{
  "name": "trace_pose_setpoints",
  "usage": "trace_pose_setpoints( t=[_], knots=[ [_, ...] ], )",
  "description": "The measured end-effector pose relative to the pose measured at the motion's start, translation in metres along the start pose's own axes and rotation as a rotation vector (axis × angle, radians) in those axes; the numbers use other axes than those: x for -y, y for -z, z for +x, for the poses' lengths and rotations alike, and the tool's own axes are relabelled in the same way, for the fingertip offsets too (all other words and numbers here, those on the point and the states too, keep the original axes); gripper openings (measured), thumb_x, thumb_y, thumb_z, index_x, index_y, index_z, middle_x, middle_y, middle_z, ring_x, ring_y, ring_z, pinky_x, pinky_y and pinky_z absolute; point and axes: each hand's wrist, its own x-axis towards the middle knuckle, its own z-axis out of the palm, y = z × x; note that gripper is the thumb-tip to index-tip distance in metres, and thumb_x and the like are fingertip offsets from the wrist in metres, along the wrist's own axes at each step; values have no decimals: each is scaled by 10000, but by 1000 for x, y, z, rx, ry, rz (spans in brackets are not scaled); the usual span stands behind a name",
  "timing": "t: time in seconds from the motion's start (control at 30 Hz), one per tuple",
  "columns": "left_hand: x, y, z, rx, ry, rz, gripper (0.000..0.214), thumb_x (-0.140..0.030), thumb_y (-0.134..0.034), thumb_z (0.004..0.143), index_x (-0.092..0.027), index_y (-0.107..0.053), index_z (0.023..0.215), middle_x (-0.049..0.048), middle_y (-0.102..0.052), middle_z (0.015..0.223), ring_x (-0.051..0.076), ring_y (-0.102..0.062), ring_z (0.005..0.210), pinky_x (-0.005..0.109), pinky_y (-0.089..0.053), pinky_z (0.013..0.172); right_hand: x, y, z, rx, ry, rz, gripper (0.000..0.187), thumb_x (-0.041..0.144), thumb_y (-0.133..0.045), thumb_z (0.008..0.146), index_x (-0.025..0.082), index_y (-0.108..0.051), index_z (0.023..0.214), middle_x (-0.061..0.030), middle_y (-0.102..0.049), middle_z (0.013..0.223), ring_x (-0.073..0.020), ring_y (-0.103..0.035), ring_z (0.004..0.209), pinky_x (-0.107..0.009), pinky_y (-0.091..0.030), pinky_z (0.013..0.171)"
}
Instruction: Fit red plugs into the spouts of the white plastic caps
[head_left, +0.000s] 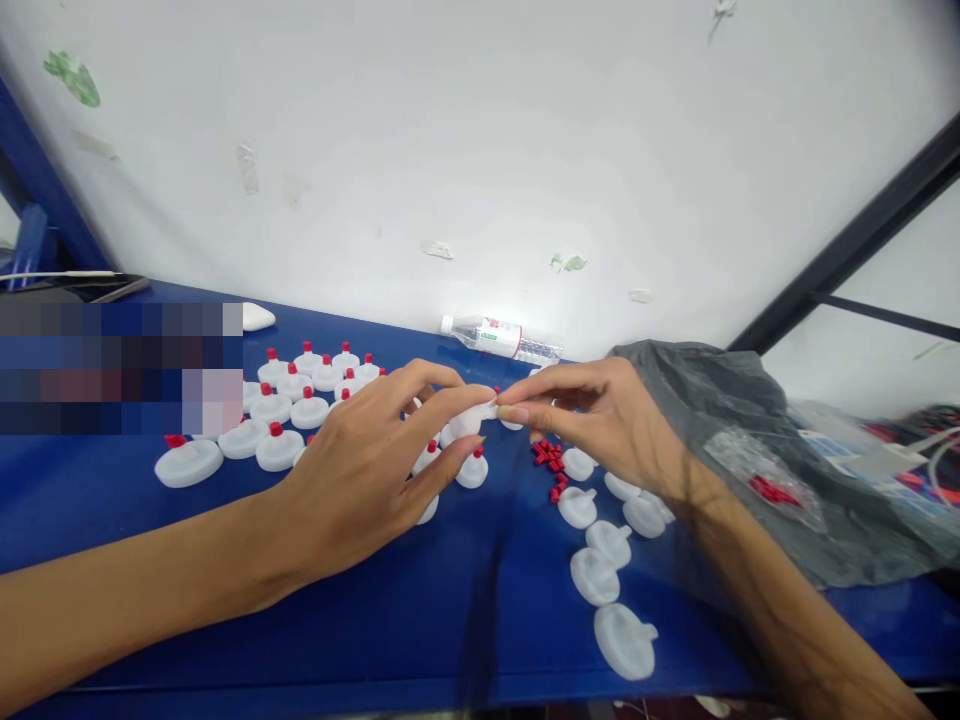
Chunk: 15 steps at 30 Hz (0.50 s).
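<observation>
One disc [459, 428] is held by the left hand [386, 445], the right hand [592, 405] pinching its tip [487, 409]; a bottle [499, 337] lies along the desk's [390, 630] back edge.

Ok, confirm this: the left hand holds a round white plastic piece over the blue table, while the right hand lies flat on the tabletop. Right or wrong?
Wrong about the right hand: the head view shows it raised, fingers at the spout of the round white plastic piece. The left hand holds that piece over the blue table.

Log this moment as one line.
Left hand: holds white spouted disc; right hand: fingertips at its spout; red caps: loose beside uncapped discs; red-capped discs: grouped left; plastic bottle: lying by wall
</observation>
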Motion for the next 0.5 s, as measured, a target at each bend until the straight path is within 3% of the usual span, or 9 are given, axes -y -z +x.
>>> trace_pose_setpoints(
  t=[0.13, 0.3, 0.5],
  knots=[
    [0, 3, 3, -54, -41, 2, 289, -251, -576, 1034, -180, -584, 1315, 82, -664, 1186, 213, -672, 1020, 356, -538, 895, 3, 0, -1, -7, 4, 29, 118, 374, -808, 856, 273, -843, 905, 13, -762, 704, -125, -667, 567, -227, -490, 486],
    [0, 4, 5, -38, -42, -34, 291, -253, -595, 1028, -165, -595, 1305, 85, -688, 1183, 208, -674, 1047, 350, -539, 923, 4, 0, -1, -13, -14, 58, 106, 361, -824, 839, 271, -842, 892, 17, -744, 666, -126, -652, 549, -230, -469, 466],
    [1, 2, 5, -73, -1, -4, 291, -271, -600, 1026, -177, -603, 1302, 82, -689, 1180, 216, -677, 1046, 361, -545, 929, -3, 0, -1, -126, 6, 70, 160, 437, -830, 823, 296, -841, 897, 0, -743, 674, -148, -653, 549, -255, -484, 448]
  ],
)
